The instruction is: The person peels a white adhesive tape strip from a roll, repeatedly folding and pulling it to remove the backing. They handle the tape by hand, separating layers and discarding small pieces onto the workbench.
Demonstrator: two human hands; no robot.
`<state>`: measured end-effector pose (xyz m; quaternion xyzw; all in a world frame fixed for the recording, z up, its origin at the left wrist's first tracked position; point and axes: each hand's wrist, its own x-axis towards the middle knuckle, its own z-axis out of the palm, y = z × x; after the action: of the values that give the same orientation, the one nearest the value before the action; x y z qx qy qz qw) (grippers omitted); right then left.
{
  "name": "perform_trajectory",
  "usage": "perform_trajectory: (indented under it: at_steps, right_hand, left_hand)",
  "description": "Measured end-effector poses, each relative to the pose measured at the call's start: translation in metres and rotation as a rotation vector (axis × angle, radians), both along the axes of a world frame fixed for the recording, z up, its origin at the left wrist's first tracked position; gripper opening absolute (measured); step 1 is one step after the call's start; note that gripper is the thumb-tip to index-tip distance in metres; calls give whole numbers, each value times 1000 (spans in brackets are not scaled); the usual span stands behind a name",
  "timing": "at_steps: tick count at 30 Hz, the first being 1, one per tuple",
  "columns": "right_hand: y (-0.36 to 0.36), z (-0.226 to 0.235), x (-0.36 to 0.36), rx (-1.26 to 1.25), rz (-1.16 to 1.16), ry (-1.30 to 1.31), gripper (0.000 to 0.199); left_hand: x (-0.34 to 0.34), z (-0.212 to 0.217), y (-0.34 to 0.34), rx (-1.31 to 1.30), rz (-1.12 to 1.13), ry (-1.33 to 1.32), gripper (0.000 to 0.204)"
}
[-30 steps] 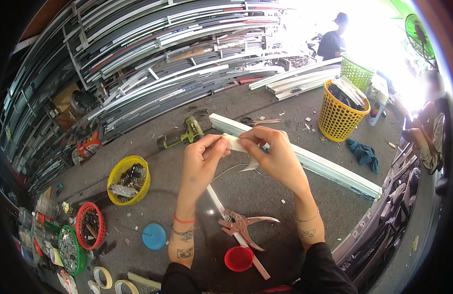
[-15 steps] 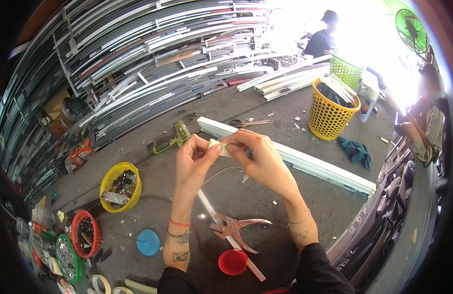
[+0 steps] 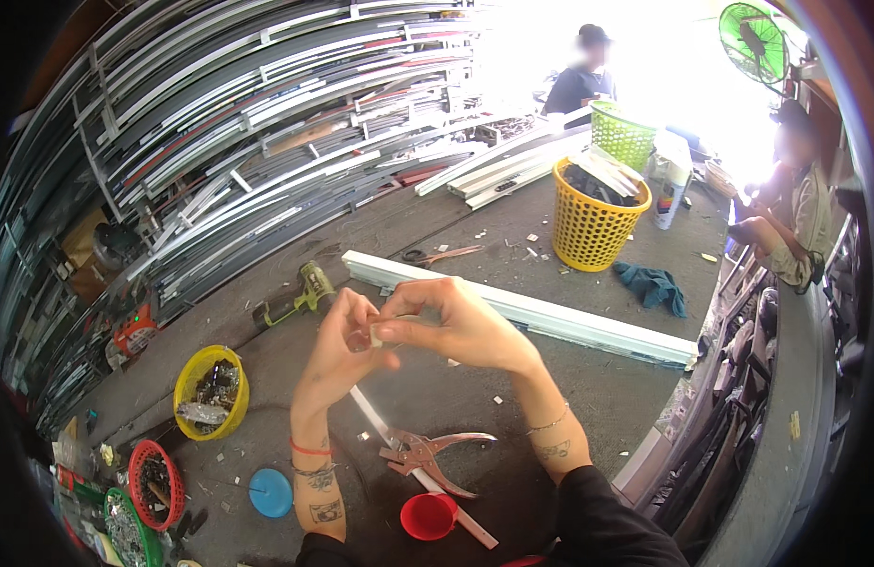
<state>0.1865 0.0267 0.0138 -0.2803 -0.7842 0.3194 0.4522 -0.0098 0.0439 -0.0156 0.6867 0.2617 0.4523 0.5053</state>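
Observation:
My left hand (image 3: 335,352) and my right hand (image 3: 461,328) meet above the middle of the workbench. Between their fingertips is a small whitish piece (image 3: 376,335), mostly covered, so its kind does not show. The right thumb and fingers pinch it, while the left fingers curl against it with the thumb sticking out. Just beyond my hands lies a long white profile bar (image 3: 550,324). Closer to me, pink-handled cutting pliers (image 3: 420,454) rest across a thin white strip (image 3: 477,531), beside a red cup (image 3: 428,517).
A green cordless drill (image 3: 309,291) and scissors (image 3: 444,255) lie farther off. Baskets of small parts, one yellow (image 3: 240,402), one red (image 3: 179,472), stand left near a blue disc (image 3: 271,493). A tall yellow basket (image 3: 598,231) and teal cloth (image 3: 651,286) are right. Two people are beyond.
My hands have come nearer to me and lower, still together on the small whitish piece. The whole view has swung a little to the right.

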Motion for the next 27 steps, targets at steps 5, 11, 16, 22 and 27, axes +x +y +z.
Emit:
perform_trajectory:
  at_steps: [5,11,16,22,27]
  right_hand:
    - [10,-8,-7,246,-361,-36,18]
    - [9,-21,-15,387,-321,-145,16]
    - [5,-23,-28,399,-358,-157,52]
    - [6,-18,-29,352,-285,-90,83]
    - [2,-18,-24,218,-373,-52,81]
  left_hand:
    - [0,2,-8,215,179,154,67]
    - [11,1,-1,358,332,244,36]
    - [24,-7,-6,290,434,137,32]
    - [15,2,-4,360,446,264,24]
    - [11,1,-5,370,419,202,21]
